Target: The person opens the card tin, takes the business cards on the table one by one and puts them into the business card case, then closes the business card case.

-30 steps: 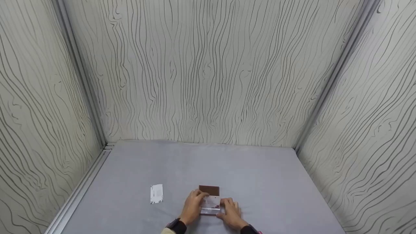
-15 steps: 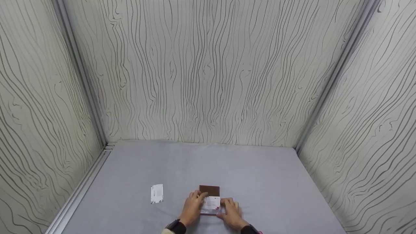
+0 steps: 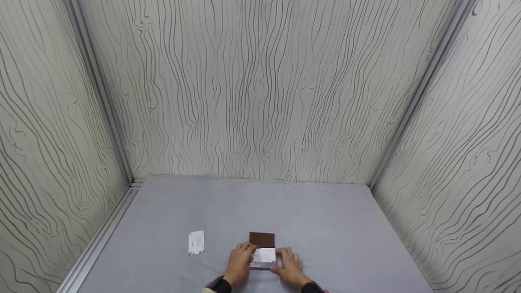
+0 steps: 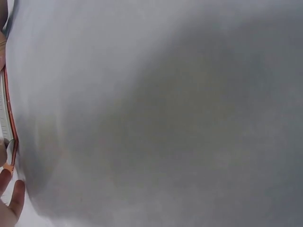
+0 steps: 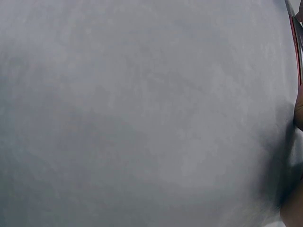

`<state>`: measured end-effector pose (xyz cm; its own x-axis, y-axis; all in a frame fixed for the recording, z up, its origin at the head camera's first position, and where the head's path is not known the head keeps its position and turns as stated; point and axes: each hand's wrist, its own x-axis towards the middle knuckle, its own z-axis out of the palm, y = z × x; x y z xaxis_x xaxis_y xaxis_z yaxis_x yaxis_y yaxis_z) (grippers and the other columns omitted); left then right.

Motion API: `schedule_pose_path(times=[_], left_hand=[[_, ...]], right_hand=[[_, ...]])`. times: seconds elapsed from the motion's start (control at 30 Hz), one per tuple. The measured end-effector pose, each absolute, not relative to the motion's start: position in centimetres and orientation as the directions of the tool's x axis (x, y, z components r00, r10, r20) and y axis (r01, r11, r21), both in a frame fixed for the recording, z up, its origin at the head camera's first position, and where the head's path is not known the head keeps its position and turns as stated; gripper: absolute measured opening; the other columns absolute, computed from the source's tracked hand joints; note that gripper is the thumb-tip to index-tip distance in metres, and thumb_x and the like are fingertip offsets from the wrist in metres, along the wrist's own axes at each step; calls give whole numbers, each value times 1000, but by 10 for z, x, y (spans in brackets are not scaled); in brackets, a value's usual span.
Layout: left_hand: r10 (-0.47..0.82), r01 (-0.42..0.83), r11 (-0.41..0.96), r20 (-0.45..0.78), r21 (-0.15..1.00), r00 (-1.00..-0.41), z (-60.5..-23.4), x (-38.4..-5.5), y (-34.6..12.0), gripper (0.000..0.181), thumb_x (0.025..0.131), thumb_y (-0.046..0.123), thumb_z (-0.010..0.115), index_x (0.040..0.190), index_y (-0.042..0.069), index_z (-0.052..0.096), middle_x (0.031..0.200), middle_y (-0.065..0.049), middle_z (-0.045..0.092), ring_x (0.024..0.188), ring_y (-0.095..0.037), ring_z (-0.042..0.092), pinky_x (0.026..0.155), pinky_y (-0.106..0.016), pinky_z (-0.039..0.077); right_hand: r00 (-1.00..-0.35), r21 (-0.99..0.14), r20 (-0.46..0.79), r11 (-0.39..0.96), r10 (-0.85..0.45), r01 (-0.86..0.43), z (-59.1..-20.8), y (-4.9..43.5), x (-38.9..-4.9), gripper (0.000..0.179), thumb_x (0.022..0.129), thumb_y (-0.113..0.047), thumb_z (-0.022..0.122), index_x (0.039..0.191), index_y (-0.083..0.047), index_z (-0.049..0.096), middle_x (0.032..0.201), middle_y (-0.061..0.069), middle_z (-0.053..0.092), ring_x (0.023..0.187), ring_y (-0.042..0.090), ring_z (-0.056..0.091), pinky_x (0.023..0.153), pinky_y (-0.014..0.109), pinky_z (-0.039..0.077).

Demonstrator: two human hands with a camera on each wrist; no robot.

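Note:
A brown card holder (image 3: 261, 239) lies on the table in front of me in the head view, its far part bare. Over its near part is a white printed card (image 3: 266, 255), and a clear shiny pocket strip (image 3: 260, 265) runs along the near end. My left hand (image 3: 239, 259) pinches the card's left side with its fingertips. On the other side, my right hand (image 3: 290, 266) grips the holder's right edge, thumb at the near corner and fingers farther up. Both wrist views catch only slivers of fingers and the holder's reddish edge (image 4: 10, 111).
Another white printed card (image 3: 196, 243) lies flat to the left of my left hand. A grey cloth (image 3: 325, 219) covers the table. Wood-patterned panels (image 3: 260, 89) stand behind and on both sides, with a metal rail (image 3: 101, 232) along the left edge.
The white card has slid toward me into the near part of the holder, baring more brown. My left fingers have moved slightly nearer with it; the right hand has stayed put.

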<state>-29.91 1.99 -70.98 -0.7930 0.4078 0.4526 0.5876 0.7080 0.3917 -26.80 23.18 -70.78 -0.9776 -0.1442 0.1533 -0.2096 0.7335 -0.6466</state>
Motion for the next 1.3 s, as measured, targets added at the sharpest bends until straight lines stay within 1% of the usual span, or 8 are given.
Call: schedule_pose_path(times=[0.13, 0.3, 0.43, 0.57, 0.83, 1.07, 1.17, 1.3], left_hand=[[406, 591, 714, 466, 374, -786, -712, -298, 20, 29, 83, -6, 60, 108, 7, 67, 103, -3, 61, 95, -26, 57, 68, -39, 45], [407, 552, 737, 396, 391, -823, -713, -295, 22, 41, 76, -11, 57, 110, 9, 67, 106, -3, 60, 100, -27, 56, 74, -42, 44], [408, 524, 747, 340, 410, -847, -712, -294, 22, 38, 81, -9, 56, 113, 9, 67, 109, -3, 58, 105, -28, 53, 78, -44, 43], [408, 517, 751, 326, 411, -853, -714, -294, 23, 36, 82, -8, 56, 113, 8, 67, 110, -3, 56, 106, -28, 52, 79, -44, 42], [401, 509, 758, 325, 407, -857, -713, -295, 23, 38, 81, -8, 55, 113, 7, 68, 109, -3, 57, 104, -28, 52, 81, -44, 42], [387, 494, 741, 313, 455, -867, -705, -301, 21, 45, 76, -12, 57, 117, 4, 66, 107, -6, 59, 101, -27, 55, 82, -46, 47], [355, 487, 735, 344, 473, -869, -705, -302, 19, 37, 79, -10, 60, 113, 4, 66, 102, -5, 59, 96, -27, 56, 78, -46, 48], [271, 475, 736, 432, 483, -860, -709, -302, 14, 16, 90, -1, 63, 104, 4, 67, 94, -5, 60, 89, -28, 60, 72, -44, 49]], right_hand=[[-976, -647, 155, 732, -151, -215, -707, 232, -268, 49, 77, -19, 80, 118, -7, 56, 118, 12, 50, 93, 27, 40, 75, 43, 34], [-975, -648, 157, 729, -157, -222, -708, 233, -268, 49, 78, -19, 79, 118, -7, 56, 119, 12, 50, 94, 28, 40, 75, 43, 34], [-973, -651, 164, 724, -161, -229, -711, 233, -268, 50, 78, -20, 79, 119, -7, 55, 120, 13, 50, 95, 28, 40, 76, 43, 34], [-974, -650, 166, 726, -154, -225, -712, 233, -267, 51, 78, -20, 79, 121, -7, 55, 121, 13, 50, 96, 28, 40, 77, 42, 34], [-977, -640, 156, 739, -143, -210, -710, 233, -269, 52, 78, -18, 79, 122, -6, 55, 122, 13, 50, 96, 29, 41, 78, 42, 34], [-982, -658, 105, 730, -158, -188, -708, 234, -270, 49, 82, -19, 77, 123, -6, 53, 123, 12, 46, 96, 28, 39, 77, 40, 32], [-981, -663, 98, 724, -168, -190, -707, 234, -270, 46, 82, -19, 77, 120, -7, 54, 122, 11, 46, 96, 28, 38, 78, 41, 31], [-980, -671, 92, 716, -175, -190, -707, 234, -270, 43, 82, -19, 77, 118, -8, 55, 121, 10, 46, 96, 28, 38, 78, 42, 31]])
